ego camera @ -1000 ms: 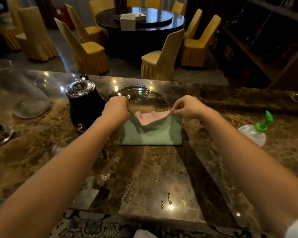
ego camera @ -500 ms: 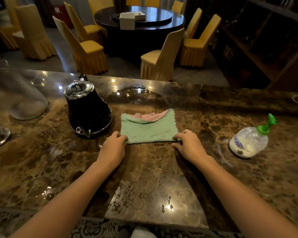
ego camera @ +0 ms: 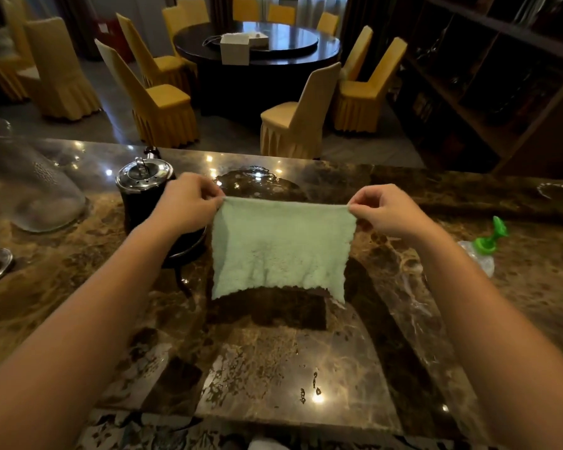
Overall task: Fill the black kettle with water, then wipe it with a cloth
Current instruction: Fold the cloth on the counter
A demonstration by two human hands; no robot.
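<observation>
Above the brown marbled stone surface (ego camera: 273,362) we hold one pale green fluffy cloth (ego camera: 281,246) stretched out between our two hands. Our left hand (ego camera: 189,203) pinches the cloth's upper left corner between thumb and fingertips, the other fingers curled in; our right hand (ego camera: 382,211) pinches the upper right corner the same way. Both forearms reach forward from the lower corners of the view, wrists about level, so the top edge runs nearly straight and the cloth hangs flat, its scalloped lower edge clear of the surface with a shadow beneath it.

One black kettle with a shiny metal lid (ego camera: 143,190) stands upright on the surface just behind our left hand and wrist, which cover part of its body. One clear plastic bottle with a green cap (ego camera: 483,251) lies on its side to the right, partly behind our right forearm; no writing on it can be read. One clear glass jug (ego camera: 30,190) lies at the far left. Beyond the surface, one dark round table (ego camera: 257,43) stands ringed by yellow-covered chairs (ego camera: 163,102); we count at least nine.
</observation>
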